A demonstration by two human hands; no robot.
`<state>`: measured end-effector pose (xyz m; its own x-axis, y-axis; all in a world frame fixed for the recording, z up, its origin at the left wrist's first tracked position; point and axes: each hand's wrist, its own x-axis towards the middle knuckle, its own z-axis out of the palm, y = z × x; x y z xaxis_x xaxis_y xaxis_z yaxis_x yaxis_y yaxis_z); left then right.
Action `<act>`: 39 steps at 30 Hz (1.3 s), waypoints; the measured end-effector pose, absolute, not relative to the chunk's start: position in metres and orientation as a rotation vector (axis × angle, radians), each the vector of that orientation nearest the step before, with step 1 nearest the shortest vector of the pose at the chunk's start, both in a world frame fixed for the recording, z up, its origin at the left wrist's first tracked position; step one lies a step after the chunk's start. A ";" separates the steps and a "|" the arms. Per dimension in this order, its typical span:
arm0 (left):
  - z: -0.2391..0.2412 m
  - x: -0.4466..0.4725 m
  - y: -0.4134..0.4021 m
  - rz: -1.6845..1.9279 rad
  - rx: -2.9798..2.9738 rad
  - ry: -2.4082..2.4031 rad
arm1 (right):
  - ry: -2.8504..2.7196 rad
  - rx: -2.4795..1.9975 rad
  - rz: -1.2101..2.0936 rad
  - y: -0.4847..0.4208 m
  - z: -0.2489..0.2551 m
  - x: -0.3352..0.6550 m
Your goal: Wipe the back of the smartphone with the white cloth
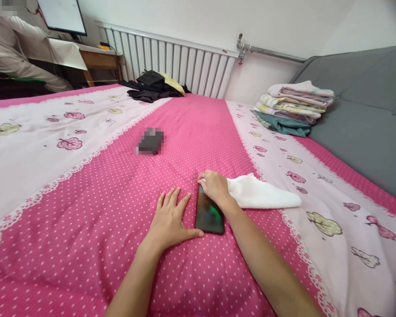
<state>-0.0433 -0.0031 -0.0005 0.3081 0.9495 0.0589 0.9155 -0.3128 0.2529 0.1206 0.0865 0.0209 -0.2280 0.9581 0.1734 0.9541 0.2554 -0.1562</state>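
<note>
Near the bed's [86, 229] front edge, the right hand [215, 186] presses a white cloth [260, 193] onto the phone's [209, 214] top end, fingers curled around the cloth; the left hand [169, 220] lies flat, fingers spread, thumb touching the phone's left edge.

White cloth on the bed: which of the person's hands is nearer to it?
Right. The right hand grips one end of the white cloth over the top edge of the phone; the left hand lies flat on the bedspread across the phone.

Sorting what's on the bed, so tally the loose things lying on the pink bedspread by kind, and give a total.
Phone: 1
White cloth: 1
Blurred dark object: 1
Stack of folded linens: 1
Heap of dark clothes: 1
Total: 5
Left hand rests flat beside the phone; right hand presses the cloth onto its top end.
</note>
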 end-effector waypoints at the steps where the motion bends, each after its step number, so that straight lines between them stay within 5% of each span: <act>1: 0.000 -0.043 -0.003 0.286 2.392 1.730 | -2.289 -1.782 0.044 0.086 0.021 0.121; 7: -0.002 -0.044 -0.002 0.329 2.392 1.718 | -2.395 -1.735 0.342 0.068 0.038 0.124; 15: -0.008 -0.044 -0.002 0.399 2.416 1.715 | -2.266 -1.817 0.114 0.073 0.026 0.117; 30: -0.007 -0.042 -0.003 0.450 2.396 1.707 | -2.280 -1.561 0.529 -0.027 0.027 0.139; 39: -0.008 -0.042 -0.003 0.478 2.401 1.695 | -2.160 -1.761 0.262 0.020 0.020 0.124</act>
